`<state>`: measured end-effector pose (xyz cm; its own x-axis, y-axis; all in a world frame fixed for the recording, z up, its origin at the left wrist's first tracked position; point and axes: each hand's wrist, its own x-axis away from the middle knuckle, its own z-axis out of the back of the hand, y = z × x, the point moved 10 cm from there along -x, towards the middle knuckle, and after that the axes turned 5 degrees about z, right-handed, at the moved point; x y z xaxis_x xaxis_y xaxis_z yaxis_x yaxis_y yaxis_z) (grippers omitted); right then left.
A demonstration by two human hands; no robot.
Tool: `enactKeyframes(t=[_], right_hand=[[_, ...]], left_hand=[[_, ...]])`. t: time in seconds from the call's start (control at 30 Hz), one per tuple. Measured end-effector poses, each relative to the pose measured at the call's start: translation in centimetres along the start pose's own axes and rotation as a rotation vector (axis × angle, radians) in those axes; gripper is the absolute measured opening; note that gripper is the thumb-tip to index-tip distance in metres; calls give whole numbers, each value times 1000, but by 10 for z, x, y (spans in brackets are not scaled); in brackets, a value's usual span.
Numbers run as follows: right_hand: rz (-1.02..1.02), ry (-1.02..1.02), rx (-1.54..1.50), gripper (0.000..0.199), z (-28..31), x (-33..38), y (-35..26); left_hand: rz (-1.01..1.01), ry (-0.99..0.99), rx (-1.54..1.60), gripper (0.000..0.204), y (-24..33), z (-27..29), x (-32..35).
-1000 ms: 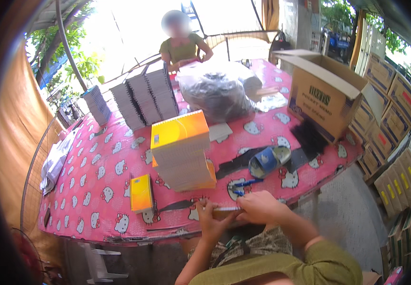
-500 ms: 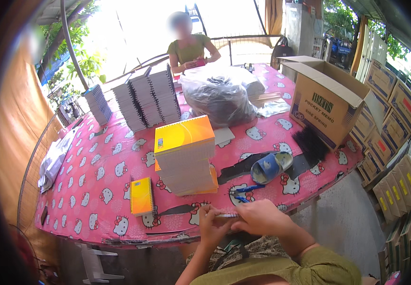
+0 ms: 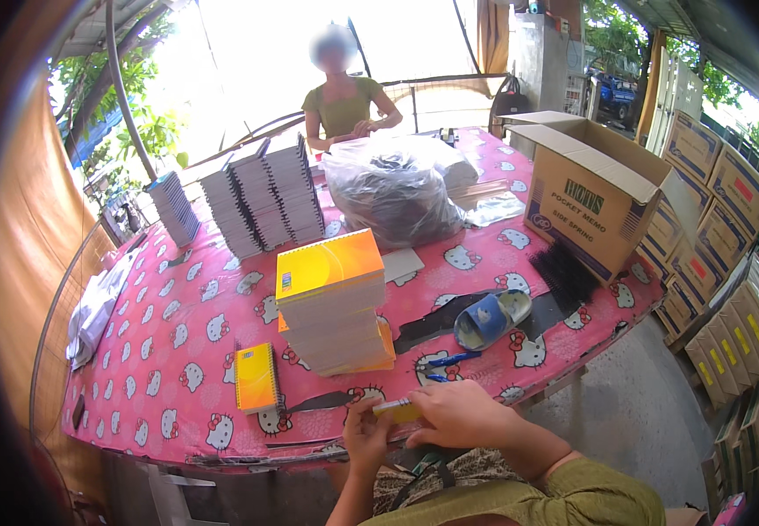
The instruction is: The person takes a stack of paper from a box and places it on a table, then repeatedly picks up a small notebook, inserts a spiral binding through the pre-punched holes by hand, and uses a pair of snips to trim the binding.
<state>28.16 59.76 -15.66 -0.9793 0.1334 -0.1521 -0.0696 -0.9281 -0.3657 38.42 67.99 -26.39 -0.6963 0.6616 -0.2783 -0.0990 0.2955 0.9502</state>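
Observation:
At the table's near edge, my left hand [image 3: 367, 437] and my right hand [image 3: 460, 415] both grip a small memo pad [image 3: 397, 409] with a yellow cover. The left fingers pinch its left end; the right hand wraps over the other end and hides much of it. Just beyond lie blue-handled pliers [image 3: 451, 358]. A stack of yellow-orange pads [image 3: 330, 265], its layers set askew, stands ahead of my left hand. Left of that stack, a spiral-bound yellow memo pad [image 3: 256, 378] lies flat.
A blue slipper [image 3: 491, 321] and a heap of black wire spirals [image 3: 563, 273] lie right, near an open carton [image 3: 590, 206]. Farther back are a filled plastic bag [image 3: 388, 193] and tall notebook stacks [image 3: 261, 197]. Someone [image 3: 342, 105] sits across the pink table [image 3: 156, 386].
The memo pad in my hands has tipped, so its yellow cover now shows instead of a pale edge. The pink item in the other person's hands is out of sight.

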Motion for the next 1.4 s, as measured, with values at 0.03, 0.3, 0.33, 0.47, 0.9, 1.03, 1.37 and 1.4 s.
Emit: enactKeyframes(t=[0.03,0.3,0.33,0.47,0.9,1.03,1.37,1.4], right_hand=[[-58,-147,43,41,-16,-2,11],[-108,-277,-21,38,-22,-11,2],[-115,-229,-27,39,-18,-13,2],[-103,-319,-52,39,-23,-20,1],[73,521,-266,40,70,2,-4],[-364,699,-423,38,70,45,103],[-248,285,262,59,-40,26,110],[-221,276,293,57,-40,27,108]], left_hand=[[-5,-19,-56,34,6,-5,-1],[239,36,25,26,-2,3,0],[247,50,11,27,-2,5,-5],[269,73,32,25,-2,7,0],[211,114,-32,19,-5,23,-4],[18,53,129,21,7,11,-9],[-274,114,-538,31,104,30,33],[-282,166,-495,24,98,30,37]])
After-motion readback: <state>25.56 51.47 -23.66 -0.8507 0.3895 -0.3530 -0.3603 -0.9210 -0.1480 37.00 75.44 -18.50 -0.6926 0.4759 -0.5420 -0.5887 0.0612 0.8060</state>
